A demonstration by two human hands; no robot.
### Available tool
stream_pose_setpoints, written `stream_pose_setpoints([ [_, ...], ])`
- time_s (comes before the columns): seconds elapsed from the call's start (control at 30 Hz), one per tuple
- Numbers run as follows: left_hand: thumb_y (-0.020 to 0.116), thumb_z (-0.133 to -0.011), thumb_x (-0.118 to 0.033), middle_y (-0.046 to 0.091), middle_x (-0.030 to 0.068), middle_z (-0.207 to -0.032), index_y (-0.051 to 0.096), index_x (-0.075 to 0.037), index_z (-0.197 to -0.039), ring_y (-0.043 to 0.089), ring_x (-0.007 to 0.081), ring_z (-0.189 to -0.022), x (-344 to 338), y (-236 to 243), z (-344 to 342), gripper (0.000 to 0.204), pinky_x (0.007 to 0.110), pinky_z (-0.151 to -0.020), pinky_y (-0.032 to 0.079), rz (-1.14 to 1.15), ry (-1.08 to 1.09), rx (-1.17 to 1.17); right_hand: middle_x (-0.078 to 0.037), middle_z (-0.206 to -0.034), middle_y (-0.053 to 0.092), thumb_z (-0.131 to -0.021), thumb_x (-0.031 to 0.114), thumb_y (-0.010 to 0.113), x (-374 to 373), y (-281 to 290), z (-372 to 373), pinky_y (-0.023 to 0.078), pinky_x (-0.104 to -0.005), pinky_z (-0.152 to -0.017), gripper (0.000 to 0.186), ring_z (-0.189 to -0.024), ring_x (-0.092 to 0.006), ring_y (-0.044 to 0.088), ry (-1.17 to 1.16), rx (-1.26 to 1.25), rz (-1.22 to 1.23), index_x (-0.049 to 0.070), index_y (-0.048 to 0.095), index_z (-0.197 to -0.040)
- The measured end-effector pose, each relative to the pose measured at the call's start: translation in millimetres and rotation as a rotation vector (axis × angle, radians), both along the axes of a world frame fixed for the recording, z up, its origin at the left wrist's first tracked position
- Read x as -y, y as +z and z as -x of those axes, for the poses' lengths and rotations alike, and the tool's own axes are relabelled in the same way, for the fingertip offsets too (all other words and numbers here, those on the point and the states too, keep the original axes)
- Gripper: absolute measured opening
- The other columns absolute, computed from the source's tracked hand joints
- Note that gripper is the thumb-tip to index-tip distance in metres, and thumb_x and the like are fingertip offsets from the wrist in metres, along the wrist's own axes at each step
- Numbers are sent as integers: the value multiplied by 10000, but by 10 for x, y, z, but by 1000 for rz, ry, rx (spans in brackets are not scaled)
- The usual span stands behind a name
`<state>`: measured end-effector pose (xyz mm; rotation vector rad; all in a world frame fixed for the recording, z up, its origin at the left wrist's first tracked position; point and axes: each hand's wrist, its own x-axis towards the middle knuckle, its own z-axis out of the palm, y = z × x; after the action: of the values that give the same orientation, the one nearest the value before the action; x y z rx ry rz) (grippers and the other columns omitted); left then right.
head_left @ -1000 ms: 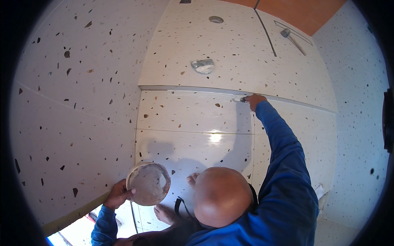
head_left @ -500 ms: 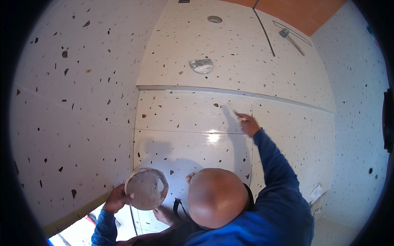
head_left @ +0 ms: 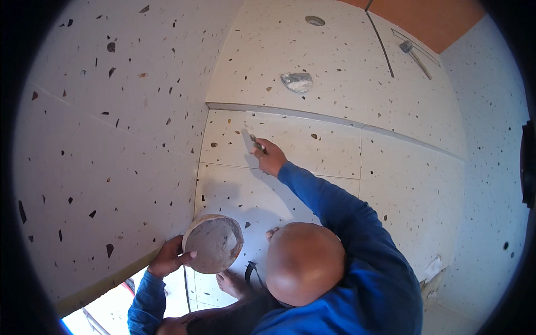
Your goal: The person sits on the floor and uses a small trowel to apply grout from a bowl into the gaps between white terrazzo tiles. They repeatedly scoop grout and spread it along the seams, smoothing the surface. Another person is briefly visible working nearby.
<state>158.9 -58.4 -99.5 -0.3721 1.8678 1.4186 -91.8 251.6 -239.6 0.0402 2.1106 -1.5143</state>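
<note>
Left hand (head_left: 166, 258) — fingers clamped on bowl (head_left: 192, 225), mouth upward, presumably keeping grey contents (head_left: 209, 245) in. Right hand (head_left: 269, 157) — fingers gripping slim tool (head_left: 254, 139), presumably for control, over speckled tile (head_left: 329, 153).

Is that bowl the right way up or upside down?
Right way up: the bowl, held in the left hand, has its open top facing us, so we see its smeared inside within the rim.

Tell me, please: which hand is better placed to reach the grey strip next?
Probably the right hand: it holds a small tool near the grey strip, while the left hand is farther away, holding the round bowl.
</note>
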Motion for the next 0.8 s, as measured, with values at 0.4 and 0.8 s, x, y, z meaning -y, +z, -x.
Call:
stream_pose_setpoints([
  [0.4,758,-823,-353,592,237,-1216,475,80,-1288,577,327,-1153,-7,-10,-9,695,427,-993,477,39,-17,39,-282,-1114,576,-853,268,644,711,-440,64,478,-457,-914,609,-1026,-418,599,-3,-354,-240,52,440,-1385],
  [0.8,769,-796,-448,596,243,-1201,475,94,-1282,584,348,-1159,140,-200,-197,786,434,-1013,469,-10,42,74,-321,-1164,467,-909,166,548,1299,-639,281,493,-480,-868,608,-966,-460,589,-226,-301,-344,23,285,-1438],
])
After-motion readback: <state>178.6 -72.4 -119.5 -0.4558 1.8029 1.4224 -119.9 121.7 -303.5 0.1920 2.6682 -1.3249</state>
